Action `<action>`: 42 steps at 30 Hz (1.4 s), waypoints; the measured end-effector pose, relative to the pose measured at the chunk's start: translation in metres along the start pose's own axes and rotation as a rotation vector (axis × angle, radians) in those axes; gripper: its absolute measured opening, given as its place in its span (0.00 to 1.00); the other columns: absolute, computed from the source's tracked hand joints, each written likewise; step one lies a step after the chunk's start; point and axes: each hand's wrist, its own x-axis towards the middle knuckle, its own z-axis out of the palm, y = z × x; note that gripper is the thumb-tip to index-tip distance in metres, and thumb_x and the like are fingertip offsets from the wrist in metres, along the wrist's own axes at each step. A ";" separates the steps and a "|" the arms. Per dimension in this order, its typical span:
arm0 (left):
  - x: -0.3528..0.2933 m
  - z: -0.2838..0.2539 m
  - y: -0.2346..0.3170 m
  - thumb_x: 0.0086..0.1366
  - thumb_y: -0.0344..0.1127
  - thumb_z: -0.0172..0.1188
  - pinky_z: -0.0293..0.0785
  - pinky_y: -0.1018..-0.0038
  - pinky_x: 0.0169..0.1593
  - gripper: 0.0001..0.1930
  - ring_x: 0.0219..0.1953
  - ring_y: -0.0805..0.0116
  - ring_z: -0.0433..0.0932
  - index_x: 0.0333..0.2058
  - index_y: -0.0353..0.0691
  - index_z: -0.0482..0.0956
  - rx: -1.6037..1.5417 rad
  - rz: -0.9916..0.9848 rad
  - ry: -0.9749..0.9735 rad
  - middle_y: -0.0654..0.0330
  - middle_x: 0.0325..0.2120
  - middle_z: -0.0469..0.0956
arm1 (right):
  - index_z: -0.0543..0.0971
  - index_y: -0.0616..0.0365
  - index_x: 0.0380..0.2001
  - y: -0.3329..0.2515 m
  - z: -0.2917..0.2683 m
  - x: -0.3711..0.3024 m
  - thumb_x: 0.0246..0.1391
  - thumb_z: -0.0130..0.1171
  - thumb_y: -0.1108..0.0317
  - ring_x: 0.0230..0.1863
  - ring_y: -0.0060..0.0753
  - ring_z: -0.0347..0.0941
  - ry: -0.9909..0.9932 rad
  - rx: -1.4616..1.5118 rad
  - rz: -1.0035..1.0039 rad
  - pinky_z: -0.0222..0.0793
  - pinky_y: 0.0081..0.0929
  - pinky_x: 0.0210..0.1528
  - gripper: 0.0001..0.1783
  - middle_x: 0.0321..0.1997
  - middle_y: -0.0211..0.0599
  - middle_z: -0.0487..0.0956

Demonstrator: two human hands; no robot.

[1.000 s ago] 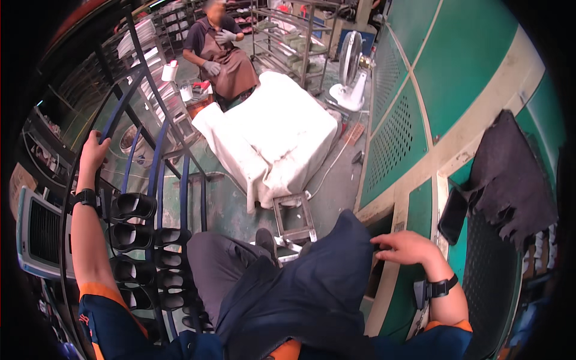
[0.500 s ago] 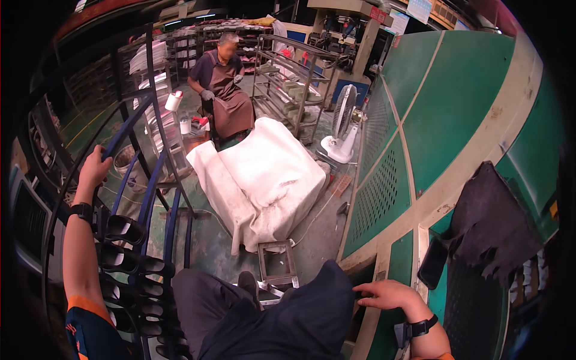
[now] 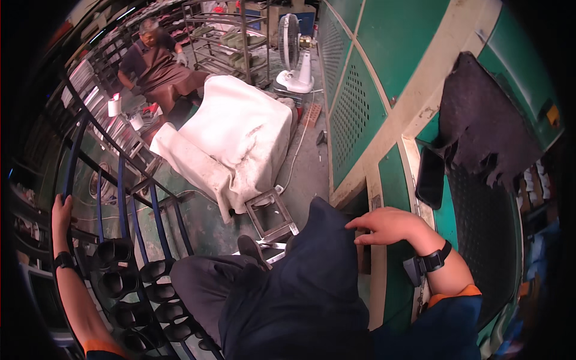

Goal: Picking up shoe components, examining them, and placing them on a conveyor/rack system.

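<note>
My left hand point(image 3: 62, 217) is at the far left, closed around an upright bar of a dark blue metal rack point(image 3: 123, 201). Rows of black shoes point(image 3: 117, 282) sit on this rack below and to the right of that hand. On the other side, my right hand point(image 3: 387, 227) hovers beside my dark-clothed thigh, near the green machine panel point(image 3: 396, 198). Its fingers are apart and it holds nothing. A black phone-like slab point(image 3: 429, 177) lies on the machine's ledge, close to that hand, next to a dark ragged cloth point(image 3: 483, 123).
A white cloth point(image 3: 240, 132) drapes a bulky block ahead. By its near corner stands a small metal frame stool point(image 3: 270, 215). A white fan point(image 3: 294, 60) is farther off. Beyond the cloth sits a co-worker point(image 3: 159, 66) in a brown apron and gloves, near a shelf rack point(image 3: 231, 39).
My view has turned rightward and down, so the co-worker and draped block appear farther left. My left hand still grips the rack; the right hand stays beside my thigh.
</note>
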 end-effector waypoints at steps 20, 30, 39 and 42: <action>0.007 0.024 0.028 0.63 0.44 0.60 0.67 0.70 0.11 0.28 0.10 0.63 0.72 0.57 0.38 0.63 -0.215 -0.257 -0.189 0.51 0.27 0.78 | 0.74 0.50 0.59 0.002 0.004 -0.011 0.59 0.57 0.46 0.47 0.46 0.78 0.009 0.055 0.049 0.72 0.38 0.49 0.30 0.46 0.43 0.82; 0.002 0.018 0.042 0.61 0.42 0.60 0.66 0.70 0.12 0.30 0.11 0.66 0.72 0.58 0.37 0.63 -0.189 -0.266 -0.201 0.53 0.26 0.79 | 0.73 0.50 0.60 0.000 0.004 -0.010 0.59 0.55 0.45 0.51 0.49 0.76 -0.002 0.053 0.049 0.71 0.40 0.52 0.30 0.47 0.44 0.81; -0.011 0.019 0.076 0.58 0.38 0.59 0.65 0.68 0.12 0.23 0.10 0.64 0.72 0.50 0.38 0.66 -0.239 -0.255 -0.178 0.54 0.24 0.78 | 0.73 0.48 0.60 0.003 0.004 -0.012 0.59 0.57 0.45 0.47 0.46 0.78 0.031 0.015 0.072 0.72 0.38 0.48 0.31 0.46 0.41 0.82; -0.010 0.021 0.068 0.55 0.35 0.58 0.67 0.64 0.10 0.23 0.09 0.59 0.72 0.49 0.35 0.66 -0.275 -0.225 -0.141 0.53 0.21 0.77 | 0.72 0.47 0.61 0.008 0.008 -0.012 0.59 0.56 0.45 0.47 0.46 0.78 0.014 0.021 0.054 0.71 0.39 0.49 0.31 0.46 0.41 0.82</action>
